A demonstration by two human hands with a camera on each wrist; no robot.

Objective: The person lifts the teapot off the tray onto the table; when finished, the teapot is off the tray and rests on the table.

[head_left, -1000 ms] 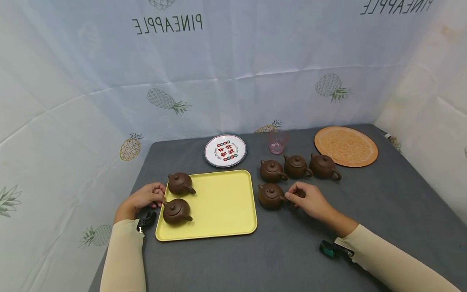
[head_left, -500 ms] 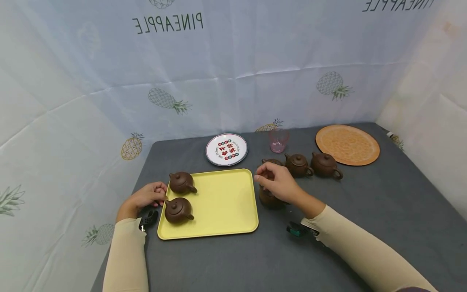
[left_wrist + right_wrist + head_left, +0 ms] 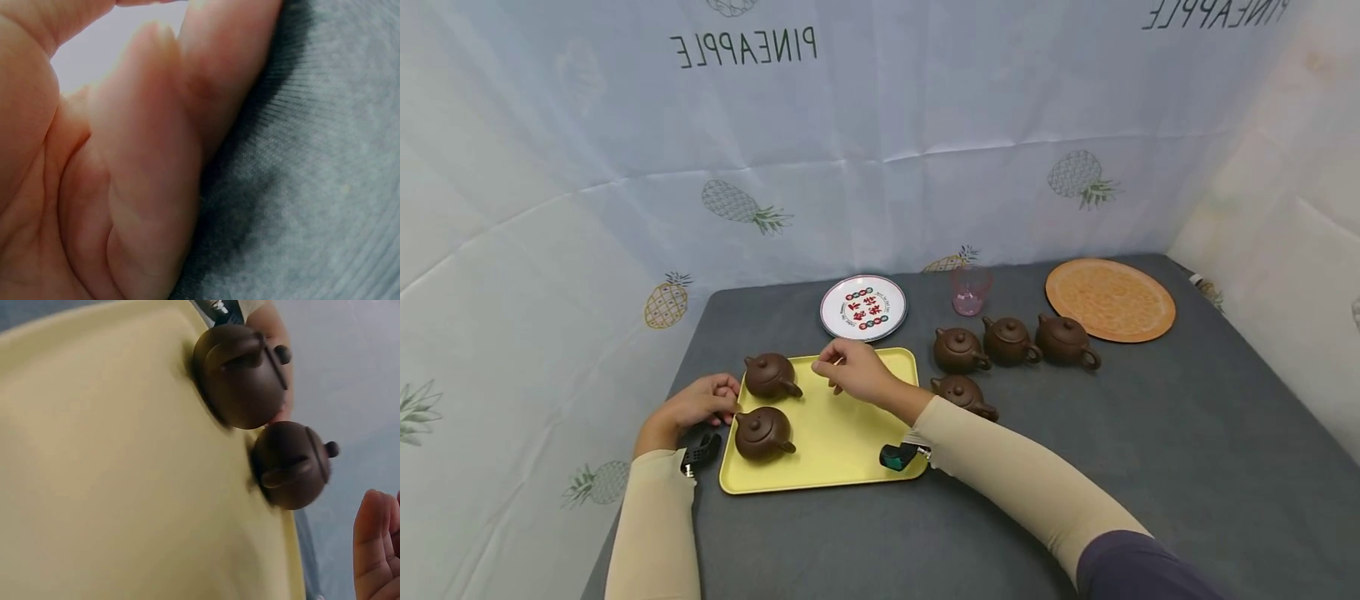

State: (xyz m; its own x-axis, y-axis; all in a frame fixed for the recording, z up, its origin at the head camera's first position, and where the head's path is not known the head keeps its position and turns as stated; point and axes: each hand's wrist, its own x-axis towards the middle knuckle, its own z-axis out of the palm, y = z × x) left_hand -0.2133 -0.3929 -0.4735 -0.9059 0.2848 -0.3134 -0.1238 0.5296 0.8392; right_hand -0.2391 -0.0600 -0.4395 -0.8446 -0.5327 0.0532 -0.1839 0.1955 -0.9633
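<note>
On the left side of the yellow tray (image 3: 865,433) sit two brown teapots, the back teapot (image 3: 770,376) and the front teapot (image 3: 763,434). My left hand (image 3: 703,402) pinches the tray's left rim beside them; its wrist view shows curled fingers (image 3: 150,169), with the rim itself out of sight. Over the back half of the tray hovers my right hand (image 3: 857,371), fingers loosely bent and no object visible in it. In the right wrist view, its fingertips (image 3: 374,519) are apart from both teapots.
More brown teapots stand right of the tray: one (image 3: 961,390) partly behind my right forearm, and a row with a left teapot (image 3: 958,351), middle teapot (image 3: 1009,341) and right teapot (image 3: 1066,341). Behind are a white plate (image 3: 863,308), pink glass (image 3: 971,292) and orange round mat (image 3: 1108,300).
My right hand has moved left, from the handle of the nearest right-hand teapot, past the teapots and over the tray. That teapot remains where it was. My left hand has stayed at the rim.
</note>
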